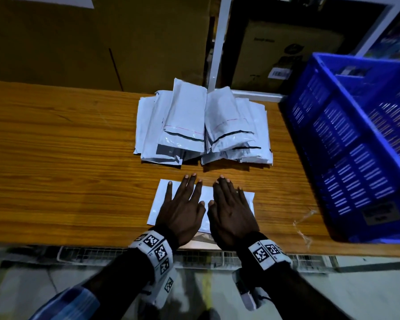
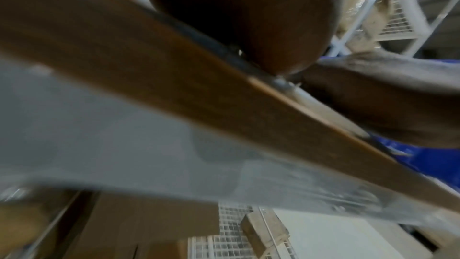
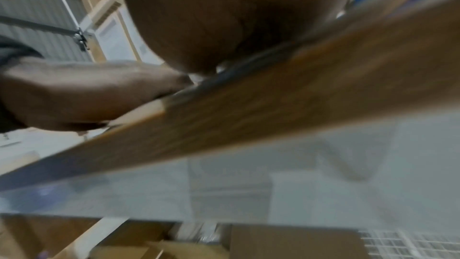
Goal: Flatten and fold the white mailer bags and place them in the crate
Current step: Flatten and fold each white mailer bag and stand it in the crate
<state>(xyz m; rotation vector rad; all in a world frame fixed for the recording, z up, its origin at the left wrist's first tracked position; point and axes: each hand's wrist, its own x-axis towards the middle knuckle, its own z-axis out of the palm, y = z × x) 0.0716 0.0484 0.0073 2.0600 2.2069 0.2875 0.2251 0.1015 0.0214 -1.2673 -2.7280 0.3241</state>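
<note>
Flattening is being done: one white mailer bag [image 1: 203, 199] is being pressed under the flat, open left hand [image 1: 183, 209] and right hand [image 1: 231, 211]; folding (judged next) is being called for.

Glossy plastic mailer bags [image 1: 203, 125], wood-grain table [image 1: 67, 162].

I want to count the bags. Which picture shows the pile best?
The head view: the pile of white mailer bags lies whole on the wooden table, beyond both hands. The blurred wrist views show mostly palm and table edge, no pile.
</note>
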